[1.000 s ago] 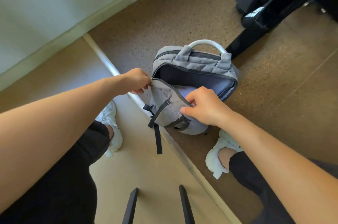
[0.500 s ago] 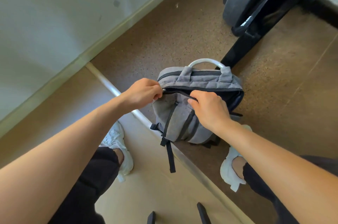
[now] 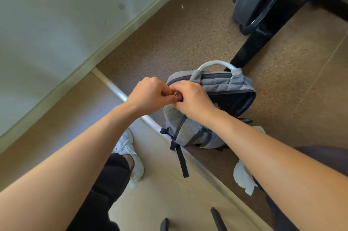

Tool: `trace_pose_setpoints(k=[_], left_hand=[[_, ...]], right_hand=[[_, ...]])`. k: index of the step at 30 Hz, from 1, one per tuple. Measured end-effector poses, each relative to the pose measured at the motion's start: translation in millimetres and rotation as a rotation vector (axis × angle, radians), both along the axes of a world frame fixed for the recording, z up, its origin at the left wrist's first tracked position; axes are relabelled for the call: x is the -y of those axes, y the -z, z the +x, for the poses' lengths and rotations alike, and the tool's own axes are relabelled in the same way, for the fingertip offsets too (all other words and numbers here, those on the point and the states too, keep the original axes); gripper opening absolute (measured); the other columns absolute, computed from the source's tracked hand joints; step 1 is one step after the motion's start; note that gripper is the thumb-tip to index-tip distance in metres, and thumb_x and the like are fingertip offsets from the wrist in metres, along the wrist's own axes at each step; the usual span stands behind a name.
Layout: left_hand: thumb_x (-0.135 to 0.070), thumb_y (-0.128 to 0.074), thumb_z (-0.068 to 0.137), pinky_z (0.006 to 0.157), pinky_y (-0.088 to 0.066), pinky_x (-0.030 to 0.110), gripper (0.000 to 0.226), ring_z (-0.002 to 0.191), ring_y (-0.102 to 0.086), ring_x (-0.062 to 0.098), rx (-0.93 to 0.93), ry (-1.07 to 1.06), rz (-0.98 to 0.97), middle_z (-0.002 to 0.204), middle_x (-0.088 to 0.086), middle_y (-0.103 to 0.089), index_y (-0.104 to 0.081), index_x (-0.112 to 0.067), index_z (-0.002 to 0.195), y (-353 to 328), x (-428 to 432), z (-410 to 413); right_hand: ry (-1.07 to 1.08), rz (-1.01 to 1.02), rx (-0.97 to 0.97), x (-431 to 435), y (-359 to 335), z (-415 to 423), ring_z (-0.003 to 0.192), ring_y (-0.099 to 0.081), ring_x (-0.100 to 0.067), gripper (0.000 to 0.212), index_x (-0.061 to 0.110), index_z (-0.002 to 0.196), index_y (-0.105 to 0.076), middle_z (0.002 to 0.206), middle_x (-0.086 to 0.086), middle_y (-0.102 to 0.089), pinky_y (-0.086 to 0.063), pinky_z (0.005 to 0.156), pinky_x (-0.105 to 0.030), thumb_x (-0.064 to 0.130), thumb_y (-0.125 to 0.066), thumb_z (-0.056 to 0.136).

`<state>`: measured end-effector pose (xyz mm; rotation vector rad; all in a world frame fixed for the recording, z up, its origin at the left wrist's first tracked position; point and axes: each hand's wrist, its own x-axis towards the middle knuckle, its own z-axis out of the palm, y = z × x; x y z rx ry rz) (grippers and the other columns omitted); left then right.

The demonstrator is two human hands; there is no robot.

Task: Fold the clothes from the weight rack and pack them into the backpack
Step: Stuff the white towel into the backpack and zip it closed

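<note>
Backpack (image 3: 190, 132) stands upright on the floor (image 3: 169, 38), just beside the black weight rack (image 3: 263, 36) leg. Left hand (image 3: 148, 97) and right hand (image 3: 194, 100) meet at its top left corner. Fingers on both are curled tight, pinching the bag's edge; the exact bit pinched is hidden. The opening on the right side shows dark lining. White handle (image 3: 216, 63) arches over the top.

Left hand (image 3: 148, 95) and right hand (image 3: 194, 100) bare, forearms uncovered to the frame edge. Black trousers (image 3: 105, 193), the left hem ragged at the ankle. White chunky trainers: left shoe (image 3: 130, 155) laced, right shoe (image 3: 243, 178) partly behind the arm.
</note>
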<state>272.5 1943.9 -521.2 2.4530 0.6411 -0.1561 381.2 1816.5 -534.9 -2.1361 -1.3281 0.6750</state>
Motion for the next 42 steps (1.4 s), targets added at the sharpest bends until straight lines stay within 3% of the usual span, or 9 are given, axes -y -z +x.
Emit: trace_pose_setpoints(k=[3,7,10,14,20,26,33,38,42], left_hand=[[-0.050,-0.072,0.084,0.053,-0.033,0.030,0.035,0.050,-0.034,0.014,0.002,-0.026,-0.021,0.048,-0.002,-0.045,-0.076,-0.019,0.068,0,-3,-5],[-0.040,-0.064,0.064,0.066,-0.050,0.027,0.022,0.062,-0.060,0.003,-0.019,-0.071,-0.085,0.064,-0.014,-0.068,-0.079,-0.030,0.077,-4,-8,-7],[-0.039,-0.077,0.068,0.076,-0.057,0.035,0.021,0.078,-0.067,0.014,-0.132,0.008,0.044,0.078,-0.016,-0.072,-0.072,-0.030,0.086,3,-3,-8],[-0.050,-0.082,0.077,0.073,-0.049,0.037,0.039,0.090,-0.064,0.023,-0.225,0.073,0.095,0.096,-0.011,-0.070,-0.059,-0.027,0.099,26,7,-9],[-0.042,-0.068,0.094,0.065,-0.034,0.035,0.027,0.084,-0.055,0.031,-0.245,0.084,0.220,0.085,-0.002,-0.055,-0.047,-0.026,0.088,31,10,-6],[-0.041,-0.066,0.097,0.063,-0.034,0.033,0.036,0.080,-0.054,0.032,-0.322,0.001,0.269,0.087,0.002,-0.062,-0.040,-0.026,0.077,29,2,-9],[-0.048,-0.066,0.093,0.069,-0.038,0.035,0.030,0.082,-0.055,0.031,-0.410,-0.065,0.318,0.091,0.003,-0.065,-0.052,-0.025,0.080,13,5,2],[-0.057,-0.064,0.075,0.057,-0.035,0.030,0.042,0.068,-0.055,0.027,0.001,-0.036,0.292,0.066,-0.005,-0.055,-0.048,-0.018,0.066,-8,33,27],[-0.054,-0.073,0.081,0.073,-0.047,0.035,0.044,0.099,-0.057,0.021,0.150,0.313,0.237,0.108,-0.002,-0.064,-0.063,-0.026,0.112,1,67,52]], right_hand=[[0.070,-0.033,-0.008,-6,0,-2,0.085,-0.066,-0.026,0.013,0.024,0.091,-0.074,0.076,0.005,-0.067,-0.051,0.076,-0.035,0.015,-0.071,0.081],[0.120,-0.046,-0.064,-5,-3,2,0.076,-0.066,-0.018,0.007,0.022,0.086,-0.076,0.069,0.009,-0.064,-0.055,0.077,-0.037,0.017,-0.076,0.081],[0.157,-0.047,-0.096,0,-4,6,0.076,-0.065,-0.014,0.006,0.021,0.084,-0.076,0.067,0.012,-0.063,-0.054,0.078,-0.032,0.016,-0.073,0.084],[0.188,-0.050,-0.148,5,-8,13,0.078,-0.065,-0.014,0.010,0.018,0.085,-0.077,0.074,0.004,-0.069,-0.050,0.076,-0.025,0.012,-0.069,0.086],[0.242,-0.047,-0.170,18,-9,24,0.080,-0.066,-0.021,0.013,0.018,0.084,-0.074,0.077,-0.005,-0.070,-0.052,0.079,-0.036,0.007,-0.067,0.085],[0.420,-0.160,-0.222,51,-19,62,0.083,-0.067,-0.016,0.022,0.021,0.077,-0.067,0.076,0.001,-0.071,-0.055,0.077,-0.034,0.000,-0.068,0.081],[0.518,-0.339,0.027,104,-18,101,0.102,-0.064,-0.029,0.014,0.015,0.080,-0.078,0.092,-0.004,-0.075,-0.042,0.084,-0.026,0.007,-0.067,0.083],[0.487,-0.383,0.030,109,-11,104,0.096,-0.066,-0.025,0.010,0.015,0.084,-0.080,0.087,-0.006,-0.074,-0.050,0.086,-0.030,0.023,-0.074,0.088],[0.503,-0.421,-0.033,109,-9,107,0.091,-0.069,-0.031,0.026,0.006,0.098,-0.075,0.094,-0.014,-0.072,-0.058,0.083,-0.039,0.030,-0.073,0.089]])
